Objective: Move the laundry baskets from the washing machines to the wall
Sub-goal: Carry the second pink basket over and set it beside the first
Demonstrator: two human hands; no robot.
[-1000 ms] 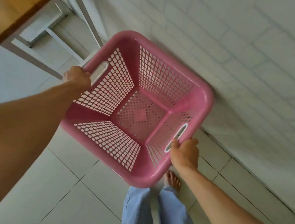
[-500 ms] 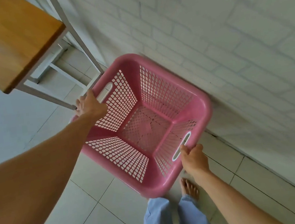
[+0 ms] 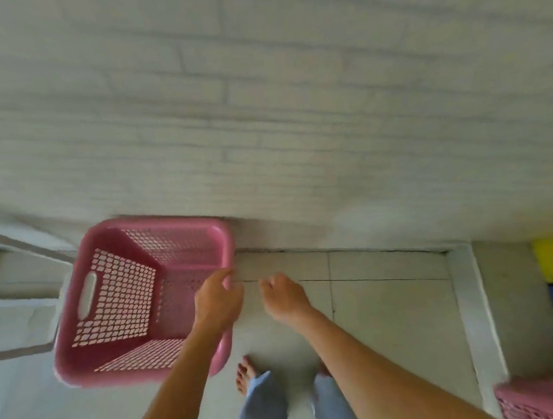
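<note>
The 1 head view looks steeply down, close over the arms, facing the brick wall (image 3: 290, 104).

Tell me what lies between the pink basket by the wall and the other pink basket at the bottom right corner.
In the head view, between pink basket and second basket: both hands, bare floor tiles, the person's feet, a white raised strip.

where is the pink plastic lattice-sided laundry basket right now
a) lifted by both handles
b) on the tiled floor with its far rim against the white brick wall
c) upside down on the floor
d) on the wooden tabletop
b: the pink plastic lattice-sided laundry basket sits open side up on the tiled floor, its far rim at the white brick wall; only the left hand is at its rim, while the right hand is clear of it.
</note>
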